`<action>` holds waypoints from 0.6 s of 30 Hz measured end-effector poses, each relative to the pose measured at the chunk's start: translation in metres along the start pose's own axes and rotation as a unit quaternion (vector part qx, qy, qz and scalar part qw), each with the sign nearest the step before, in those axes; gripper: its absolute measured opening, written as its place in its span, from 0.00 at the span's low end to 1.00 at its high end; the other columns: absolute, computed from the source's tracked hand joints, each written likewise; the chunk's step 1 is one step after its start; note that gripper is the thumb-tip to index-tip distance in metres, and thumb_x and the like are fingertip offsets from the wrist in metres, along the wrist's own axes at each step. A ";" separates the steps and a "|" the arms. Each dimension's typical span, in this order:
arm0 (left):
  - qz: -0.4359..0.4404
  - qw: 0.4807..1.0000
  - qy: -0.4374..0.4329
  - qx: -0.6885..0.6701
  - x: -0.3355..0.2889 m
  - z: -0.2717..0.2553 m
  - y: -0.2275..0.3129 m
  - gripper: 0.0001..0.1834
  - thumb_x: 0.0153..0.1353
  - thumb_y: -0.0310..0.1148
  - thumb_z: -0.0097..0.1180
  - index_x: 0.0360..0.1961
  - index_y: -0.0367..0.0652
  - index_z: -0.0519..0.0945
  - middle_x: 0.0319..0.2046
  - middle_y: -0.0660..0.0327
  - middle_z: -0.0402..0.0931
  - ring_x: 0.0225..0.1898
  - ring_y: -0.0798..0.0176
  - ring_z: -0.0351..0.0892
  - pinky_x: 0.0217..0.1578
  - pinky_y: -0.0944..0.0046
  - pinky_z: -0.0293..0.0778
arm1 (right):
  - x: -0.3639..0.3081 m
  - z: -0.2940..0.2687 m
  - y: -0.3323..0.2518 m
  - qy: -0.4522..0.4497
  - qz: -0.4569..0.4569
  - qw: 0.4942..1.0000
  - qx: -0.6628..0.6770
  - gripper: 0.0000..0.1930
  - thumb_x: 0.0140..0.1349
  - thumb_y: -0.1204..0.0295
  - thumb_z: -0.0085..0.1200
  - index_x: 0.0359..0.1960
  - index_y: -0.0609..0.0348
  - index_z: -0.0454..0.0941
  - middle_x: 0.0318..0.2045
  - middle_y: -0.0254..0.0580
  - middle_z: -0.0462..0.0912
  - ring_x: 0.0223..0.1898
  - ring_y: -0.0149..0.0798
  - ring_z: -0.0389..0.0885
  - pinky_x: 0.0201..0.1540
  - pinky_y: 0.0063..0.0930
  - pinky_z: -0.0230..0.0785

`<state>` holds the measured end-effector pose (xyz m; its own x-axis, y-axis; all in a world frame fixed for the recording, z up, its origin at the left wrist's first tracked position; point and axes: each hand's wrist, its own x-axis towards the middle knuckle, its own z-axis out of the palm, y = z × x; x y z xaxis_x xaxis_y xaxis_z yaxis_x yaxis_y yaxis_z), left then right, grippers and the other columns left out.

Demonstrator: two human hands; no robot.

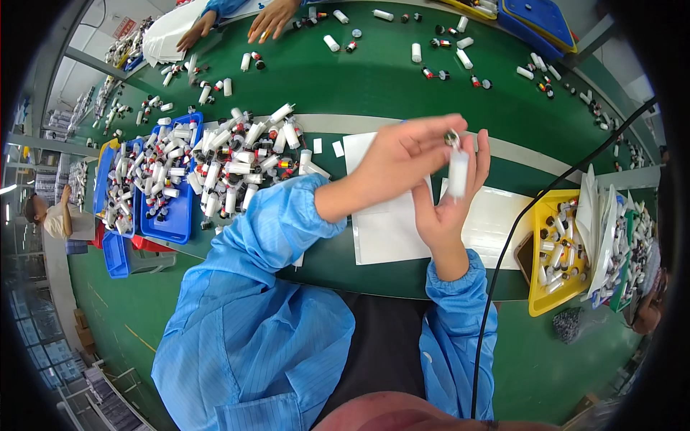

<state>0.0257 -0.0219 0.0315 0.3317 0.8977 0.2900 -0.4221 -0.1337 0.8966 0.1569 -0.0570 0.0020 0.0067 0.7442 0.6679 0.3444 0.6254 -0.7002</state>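
A small white cylinder (458, 177) with a dark, shiny end hangs upright in front of me, blurred by motion. My left hand (401, 154) reaches across from the left and pinches it at the dark end. Just behind and below is my right hand (449, 215), palm toward me, its fingers stretched up and its thumb apart. The cylinder's body overlaps the right fingers; whether they touch it is unclear. White sheets (388, 233) lie on the green table (323, 269) beneath both hands.
Left of me, a heap of similar cylinders (237, 165) spills beside a blue bin (167, 228). At right stand a yellow bin (544, 298) of parts and upright white bags (595, 230). A black cable (530, 205) crosses the right side. Across the table, another person's hands (272, 20) rest near scattered cylinders.
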 end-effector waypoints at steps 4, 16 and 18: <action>0.056 0.984 0.038 0.166 0.023 -0.048 0.025 0.21 0.67 0.16 0.51 0.61 0.34 0.74 0.54 0.55 0.80 0.54 0.63 0.80 0.54 0.64 0.78 | -0.001 -0.010 -0.005 -0.015 0.019 0.998 -0.057 0.40 0.56 0.78 0.61 0.72 0.59 0.58 0.72 0.58 0.48 0.68 0.54 0.59 0.68 0.44 0.55; -0.239 0.716 0.004 0.656 0.105 -0.352 0.070 0.18 0.55 0.32 0.59 0.45 0.32 0.83 0.36 0.51 0.84 0.37 0.54 0.81 0.36 0.56 0.75 | -0.019 -0.014 0.011 -0.294 0.108 0.950 0.011 0.18 0.59 0.81 0.55 0.53 0.67 0.76 0.44 0.50 0.78 0.32 0.43 0.80 0.38 0.31 0.74; 0.015 0.702 -0.015 0.712 0.130 -0.323 0.043 0.22 0.61 0.43 0.56 0.41 0.30 0.83 0.34 0.49 0.84 0.38 0.47 0.82 0.39 0.51 0.77 | -0.030 -0.003 0.005 -0.355 0.068 0.931 -0.043 0.17 0.57 0.81 0.54 0.50 0.68 0.77 0.41 0.51 0.77 0.33 0.48 0.81 0.39 0.35 0.75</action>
<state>-0.2214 0.2243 -0.0005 0.3673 0.8794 0.3030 0.8353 -0.4552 0.3085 0.1615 -0.0768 -0.0206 -0.5557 0.8023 0.2178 0.4606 0.5152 -0.7227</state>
